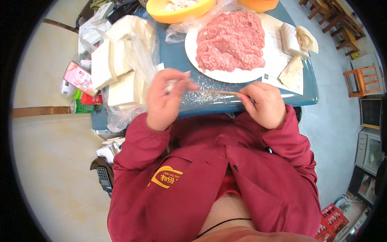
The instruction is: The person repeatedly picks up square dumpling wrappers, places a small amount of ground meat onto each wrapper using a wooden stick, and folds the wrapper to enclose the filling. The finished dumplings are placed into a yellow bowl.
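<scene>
My left hand [164, 98] is blurred, its fingers curled around a pale piece of dough wrapper [170, 86] that is mostly hidden. A thin wooden stick [219, 92] is pinched in my right hand [264, 103], its far end reaching to the left fingertips. Beyond both hands, a mound of raw minced meat [231, 42] covers much of a white plate [225, 78]. Beside my left hand lie stacks of square dough wrappers [121, 89], partly covered by a clear plastic bag [142, 57].
White crumbs or flour [201, 98] dust the blue table [173, 59]. A yellow bowl [181, 16] with pale pieces stands at the back. On the right are a tissue pack [290, 40] and a printed sheet [273, 78]. A phone [80, 78] lies at the left.
</scene>
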The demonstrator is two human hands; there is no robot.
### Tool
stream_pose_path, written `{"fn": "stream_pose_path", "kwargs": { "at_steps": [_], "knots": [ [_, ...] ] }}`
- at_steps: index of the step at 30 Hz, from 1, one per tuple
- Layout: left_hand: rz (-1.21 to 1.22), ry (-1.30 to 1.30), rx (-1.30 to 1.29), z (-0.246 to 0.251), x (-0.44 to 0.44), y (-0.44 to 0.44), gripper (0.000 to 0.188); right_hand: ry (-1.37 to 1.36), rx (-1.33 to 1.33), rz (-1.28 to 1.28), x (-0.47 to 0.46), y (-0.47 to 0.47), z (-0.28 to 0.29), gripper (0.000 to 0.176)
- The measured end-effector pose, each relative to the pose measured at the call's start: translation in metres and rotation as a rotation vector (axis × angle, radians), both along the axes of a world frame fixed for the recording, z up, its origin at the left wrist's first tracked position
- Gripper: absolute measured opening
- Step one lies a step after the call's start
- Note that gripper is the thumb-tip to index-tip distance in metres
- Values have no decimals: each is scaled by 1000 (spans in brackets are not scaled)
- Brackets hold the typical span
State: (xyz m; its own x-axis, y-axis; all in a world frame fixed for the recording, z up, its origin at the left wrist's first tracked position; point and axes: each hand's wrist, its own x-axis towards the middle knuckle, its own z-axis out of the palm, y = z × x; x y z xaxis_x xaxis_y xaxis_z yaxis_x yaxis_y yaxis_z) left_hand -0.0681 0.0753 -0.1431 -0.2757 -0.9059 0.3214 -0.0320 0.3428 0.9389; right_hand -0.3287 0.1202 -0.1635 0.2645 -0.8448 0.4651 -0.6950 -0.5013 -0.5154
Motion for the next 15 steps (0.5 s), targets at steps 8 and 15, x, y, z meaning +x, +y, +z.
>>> {"fn": "stream_pose_path", "kwargs": {
  "at_steps": [8,15],
  "knots": [
    [109,-448,-116,105,42,-45,37,-273,98,65,-29,-5,-41,6],
    [198,-507,-232,162,32,-159,38,-292,120,23,-29,-6,-39,8]
  ]
}}
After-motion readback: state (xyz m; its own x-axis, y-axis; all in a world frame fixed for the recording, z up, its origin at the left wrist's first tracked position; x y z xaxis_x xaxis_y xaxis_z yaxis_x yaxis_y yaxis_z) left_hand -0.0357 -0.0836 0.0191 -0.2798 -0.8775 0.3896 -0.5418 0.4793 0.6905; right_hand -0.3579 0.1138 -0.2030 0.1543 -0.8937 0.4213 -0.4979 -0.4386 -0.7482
